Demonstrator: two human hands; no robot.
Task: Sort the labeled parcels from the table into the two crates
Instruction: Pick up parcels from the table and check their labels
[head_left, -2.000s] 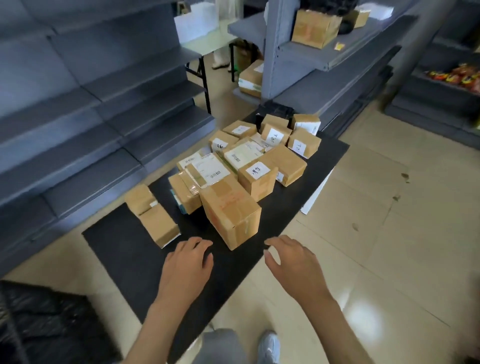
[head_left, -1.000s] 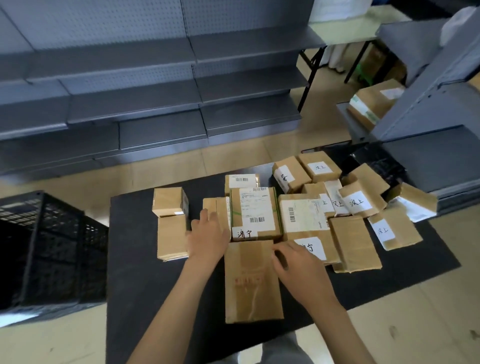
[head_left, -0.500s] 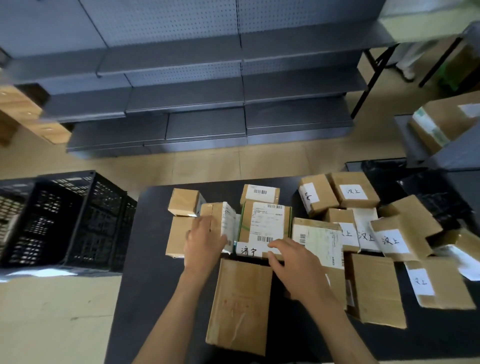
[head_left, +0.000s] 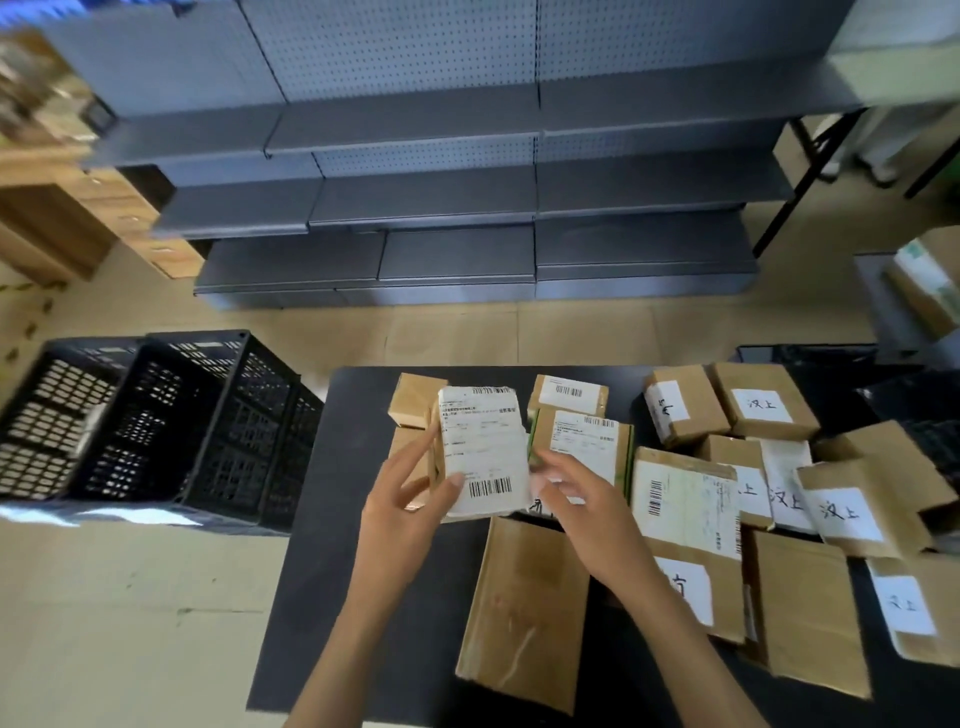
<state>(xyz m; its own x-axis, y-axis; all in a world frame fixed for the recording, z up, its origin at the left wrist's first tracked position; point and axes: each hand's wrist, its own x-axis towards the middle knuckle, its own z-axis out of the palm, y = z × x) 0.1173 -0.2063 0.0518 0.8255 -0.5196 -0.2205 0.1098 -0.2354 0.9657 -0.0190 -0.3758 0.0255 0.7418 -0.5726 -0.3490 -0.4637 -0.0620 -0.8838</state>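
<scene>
Cardboard, with a white shipping label covering its upturned face, the small parcel (head_left: 480, 449) is raised just above the table (head_left: 343, 467), tilted so the label faces the person. The left hand (head_left: 410, 512) grips its left edge, thumb pressed on the label near the barcode and fingers curled behind. The right hand (head_left: 582, 499) is at the parcel's lower right corner with fingers loosely bent; whether it pinches the corner or only steadies it is not clear, since that area is blurred.

Right of the parcel, touching or nearly so, lies a green-edged box (head_left: 584, 449) with a printed label, and beyond it a crowd of brown boxes carrying handwritten white labels (head_left: 847, 514). Below the parcel a long plain carton (head_left: 524, 608) lies flat with no label showing. Well left of the parcel, on the floor beside the table, stand two black crates (head_left: 156, 421) side by side; both look empty from here.

The step in hand seems to be reading the label to decide its destination. No handwritten label shows on this face, so the next move probably calls for turning the parcel to find one, then carrying it left over the table edge and lowering it into the matching crate.
</scene>
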